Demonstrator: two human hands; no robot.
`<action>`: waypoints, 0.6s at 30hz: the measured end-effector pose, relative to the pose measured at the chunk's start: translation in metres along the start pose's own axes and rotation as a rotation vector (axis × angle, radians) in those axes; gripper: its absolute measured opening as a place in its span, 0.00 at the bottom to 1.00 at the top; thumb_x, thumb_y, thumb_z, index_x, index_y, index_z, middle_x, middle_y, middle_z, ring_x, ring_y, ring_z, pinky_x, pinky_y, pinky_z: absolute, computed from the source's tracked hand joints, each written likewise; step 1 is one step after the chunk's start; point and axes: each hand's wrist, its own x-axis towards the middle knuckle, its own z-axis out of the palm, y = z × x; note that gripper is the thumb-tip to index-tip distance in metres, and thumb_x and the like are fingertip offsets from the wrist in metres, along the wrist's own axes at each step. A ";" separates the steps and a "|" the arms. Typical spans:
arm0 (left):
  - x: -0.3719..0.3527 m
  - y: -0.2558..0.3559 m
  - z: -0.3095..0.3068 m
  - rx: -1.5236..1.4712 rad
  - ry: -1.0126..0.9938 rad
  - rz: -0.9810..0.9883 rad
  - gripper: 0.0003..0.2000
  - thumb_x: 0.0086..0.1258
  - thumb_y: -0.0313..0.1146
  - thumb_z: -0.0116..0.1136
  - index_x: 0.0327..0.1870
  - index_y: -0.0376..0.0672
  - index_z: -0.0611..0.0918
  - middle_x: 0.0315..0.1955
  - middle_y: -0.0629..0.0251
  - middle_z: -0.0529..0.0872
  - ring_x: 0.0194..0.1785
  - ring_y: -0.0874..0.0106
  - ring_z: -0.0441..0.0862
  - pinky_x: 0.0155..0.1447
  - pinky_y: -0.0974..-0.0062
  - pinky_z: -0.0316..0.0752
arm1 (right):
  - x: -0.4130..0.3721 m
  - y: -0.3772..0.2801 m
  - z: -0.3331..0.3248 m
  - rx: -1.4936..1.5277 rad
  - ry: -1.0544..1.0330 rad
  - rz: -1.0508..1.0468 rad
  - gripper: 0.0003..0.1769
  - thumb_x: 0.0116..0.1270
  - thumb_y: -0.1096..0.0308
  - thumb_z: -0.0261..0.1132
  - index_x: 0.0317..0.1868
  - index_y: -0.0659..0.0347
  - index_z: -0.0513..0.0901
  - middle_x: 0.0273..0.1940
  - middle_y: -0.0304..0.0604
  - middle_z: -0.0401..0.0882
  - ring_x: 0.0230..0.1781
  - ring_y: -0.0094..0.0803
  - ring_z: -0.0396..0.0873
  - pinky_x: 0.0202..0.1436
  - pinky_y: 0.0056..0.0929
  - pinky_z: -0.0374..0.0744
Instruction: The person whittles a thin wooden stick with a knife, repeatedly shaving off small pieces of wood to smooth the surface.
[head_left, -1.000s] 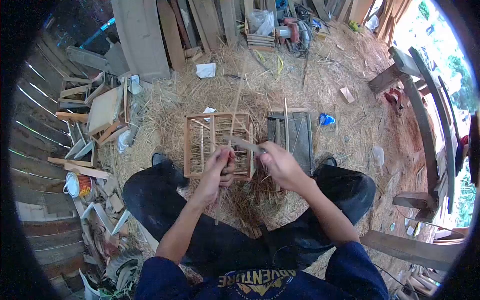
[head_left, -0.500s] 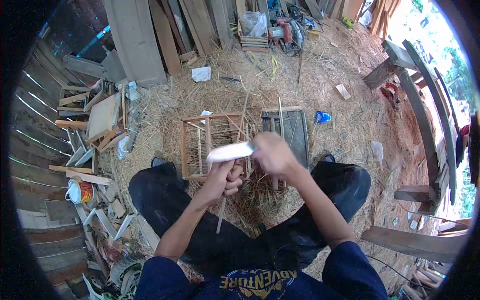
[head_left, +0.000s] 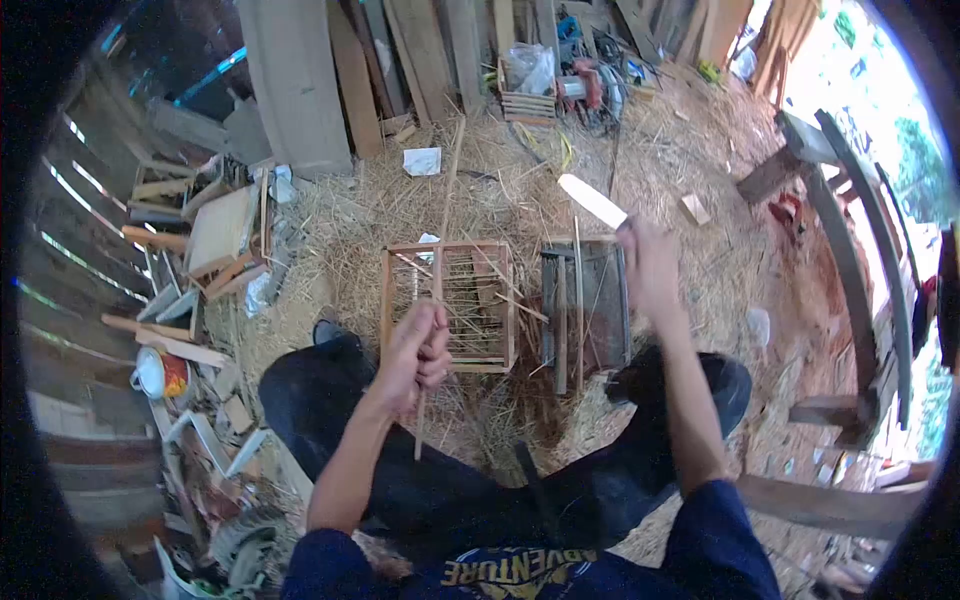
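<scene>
My left hand (head_left: 412, 350) is closed round a long thin wooden strip (head_left: 450, 190), which runs up past the fist and down toward my lap. Held by its handle in my right hand (head_left: 655, 275) is a knife, its bright blade (head_left: 594, 201) pointing up and left, apart from the strip. Below my left hand a wooden frame with thin slats (head_left: 512, 310) stands on the straw-covered floor. To its right lies a dark flat panel (head_left: 605, 300) with two sticks (head_left: 561, 325) across it, beneath my right forearm.
Shavings and straw (head_left: 340, 220) cover the ground. Stacked wood pieces (head_left: 222, 235) and a paint can (head_left: 160, 373) stand at left. Long boards (head_left: 295, 90) lean at the back, near a crate (head_left: 528, 105) and a red power tool (head_left: 588, 88). A timber structure (head_left: 860, 250) stands at right.
My right hand with the knife has swung up and right, away from my left hand. The strip now stands more upright, and my left hand has shifted a little left.
</scene>
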 end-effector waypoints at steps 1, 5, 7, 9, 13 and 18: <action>0.002 -0.001 0.001 -0.024 -0.009 0.011 0.13 0.82 0.48 0.40 0.42 0.49 0.69 0.20 0.79 0.57 0.16 0.87 0.49 0.18 0.85 0.44 | -0.013 -0.015 -0.003 0.027 0.009 -0.074 0.10 0.72 0.64 0.55 0.47 0.60 0.77 0.41 0.53 0.80 0.49 0.52 0.76 0.53 0.52 0.69; 0.003 -0.004 -0.002 -0.037 -0.029 -0.021 0.14 0.82 0.48 0.41 0.44 0.47 0.70 0.20 0.79 0.58 0.16 0.87 0.50 0.19 0.85 0.45 | -0.044 -0.065 0.005 0.288 -0.174 -0.235 0.13 0.74 0.62 0.52 0.47 0.65 0.75 0.42 0.56 0.76 0.45 0.55 0.72 0.52 0.45 0.69; 0.004 -0.006 0.005 0.008 -0.014 -0.017 0.14 0.82 0.48 0.41 0.43 0.47 0.71 0.20 0.79 0.59 0.16 0.87 0.51 0.19 0.86 0.46 | -0.041 -0.076 0.015 0.340 -0.145 -0.308 0.11 0.72 0.66 0.54 0.47 0.65 0.75 0.42 0.55 0.76 0.46 0.55 0.74 0.52 0.46 0.71; 0.009 -0.006 0.013 0.013 0.002 -0.021 0.15 0.82 0.48 0.43 0.41 0.46 0.72 0.19 0.78 0.60 0.17 0.86 0.52 0.20 0.85 0.47 | -0.037 -0.095 0.011 0.401 -0.140 -0.349 0.11 0.70 0.67 0.56 0.48 0.65 0.75 0.43 0.55 0.76 0.46 0.55 0.74 0.51 0.47 0.72; 0.024 -0.022 0.012 0.031 -0.037 0.001 0.12 0.81 0.47 0.44 0.43 0.48 0.72 0.18 0.77 0.59 0.16 0.85 0.52 0.19 0.83 0.46 | -0.039 -0.114 0.017 0.526 -0.151 -0.487 0.12 0.67 0.70 0.59 0.48 0.65 0.73 0.41 0.55 0.76 0.45 0.56 0.75 0.49 0.48 0.73; 0.020 -0.036 0.013 0.001 -0.059 -0.063 0.10 0.81 0.46 0.44 0.45 0.52 0.71 0.18 0.79 0.58 0.16 0.85 0.51 0.19 0.83 0.45 | -0.052 -0.116 0.025 0.609 -0.228 -0.498 0.11 0.67 0.68 0.59 0.48 0.63 0.73 0.38 0.53 0.74 0.42 0.54 0.75 0.48 0.48 0.73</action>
